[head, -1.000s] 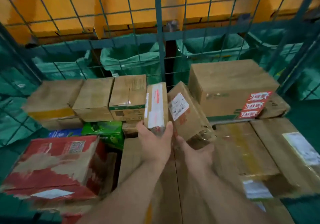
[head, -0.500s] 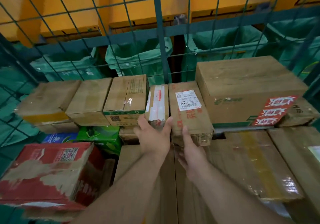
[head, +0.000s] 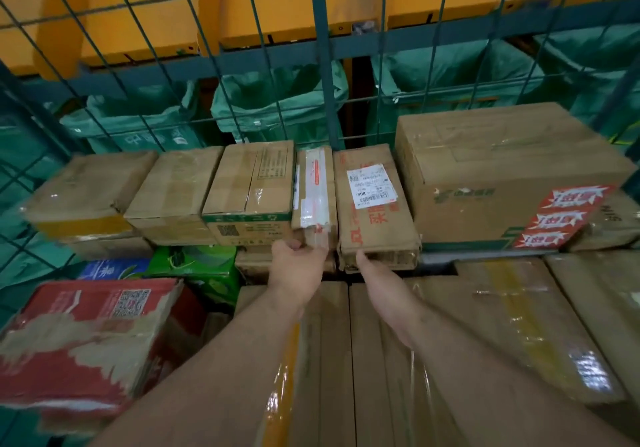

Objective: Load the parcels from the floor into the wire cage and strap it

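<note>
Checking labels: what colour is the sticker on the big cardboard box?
Red sticker, white characters; head view.

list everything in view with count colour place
wire cage mesh: one, dark green, back
squarish cardboard parcels: three, brown, back left
narrow taped cardboard parcel: one, brown, back middle
white-labelled cardboard parcel: one, brown, right of it
large red-stickered cardboard box: one, brown, back right
torn cardboard carton: one, red-and-white, front left
printed carton: one, green, below back row
second carton: one, blue, left of it
long taped cardboard cartons: several, brown, front
plastic sacks: several, green, behind mesh
boxy panels: several, yellow, above sacks
left hand: grips narrow parcel's near end
right hand: fingertips touch labelled parcel's near end
</note>
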`<state>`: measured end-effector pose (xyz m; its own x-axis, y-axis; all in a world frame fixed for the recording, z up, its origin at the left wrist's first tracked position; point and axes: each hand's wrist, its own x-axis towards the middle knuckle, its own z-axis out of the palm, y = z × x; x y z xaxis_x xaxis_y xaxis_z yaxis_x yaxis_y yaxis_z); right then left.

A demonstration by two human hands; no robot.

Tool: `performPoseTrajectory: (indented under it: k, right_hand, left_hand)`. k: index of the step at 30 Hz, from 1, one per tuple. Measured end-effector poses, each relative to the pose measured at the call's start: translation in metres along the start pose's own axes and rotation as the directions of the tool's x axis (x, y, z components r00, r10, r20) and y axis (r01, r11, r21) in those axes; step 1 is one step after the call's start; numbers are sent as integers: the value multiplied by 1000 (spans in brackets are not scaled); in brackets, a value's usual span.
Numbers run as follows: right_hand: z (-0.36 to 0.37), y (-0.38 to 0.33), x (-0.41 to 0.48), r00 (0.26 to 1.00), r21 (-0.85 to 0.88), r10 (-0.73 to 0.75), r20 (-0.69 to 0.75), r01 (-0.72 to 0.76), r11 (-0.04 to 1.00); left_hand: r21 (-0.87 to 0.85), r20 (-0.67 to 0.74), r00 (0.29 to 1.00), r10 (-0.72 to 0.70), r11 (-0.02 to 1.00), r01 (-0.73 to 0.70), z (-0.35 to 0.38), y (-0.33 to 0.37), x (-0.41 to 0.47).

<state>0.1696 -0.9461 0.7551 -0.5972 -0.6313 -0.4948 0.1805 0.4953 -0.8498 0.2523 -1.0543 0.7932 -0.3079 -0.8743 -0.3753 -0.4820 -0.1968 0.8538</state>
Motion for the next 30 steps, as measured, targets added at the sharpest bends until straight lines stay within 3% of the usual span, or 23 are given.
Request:
performPoseTrajectory:
  k: [2,5,8,13,17,19,23,25,28,30]
  right_hand:
    - [3,12,-15,997,-10,-79,-12,79,997]
    - [20,28,-44,982,119,-91,-166,111,987]
    - [43,52,-92,983,278,39,-180,13,960]
    - [72,122,-232,956,232,195,-217,-144,962]
    - [75,166,-354,856,423,422,-299,-278,862]
    - [76,184,-404,770,545,536,-347,-299,783]
    - [73,199,-486,656,707,614,-439,-170,686]
    - [69,205,-531,589,794,673,-447,-86,602]
    - [60,217,-588,554,821,665,-501,61,568]
    - [51,233,-629,490,813,664,-565,192,550]
  left_hand:
    - [-39,36,999,10,999,-8,-8,-10,-21]
    - [-54,64,998,9,999,-6,-17,-33,-62]
    - [-112,185,982,-46,991,67,-30,-67,-111]
    - [-53,400,898,-182,974,221,-61,-133,-209]
    - [71,538,815,-217,975,213,-79,-179,-285]
    - [163,631,740,-232,973,166,-86,-196,-329]
    - [248,743,625,-240,966,76,-96,-197,-386]
    - [264,800,569,-189,963,-51,-94,-192,-418]
    - [275,891,425,-160,935,-223,-84,-188,-473]
    - [257,932,333,-145,911,-321,-71,-191,-521]
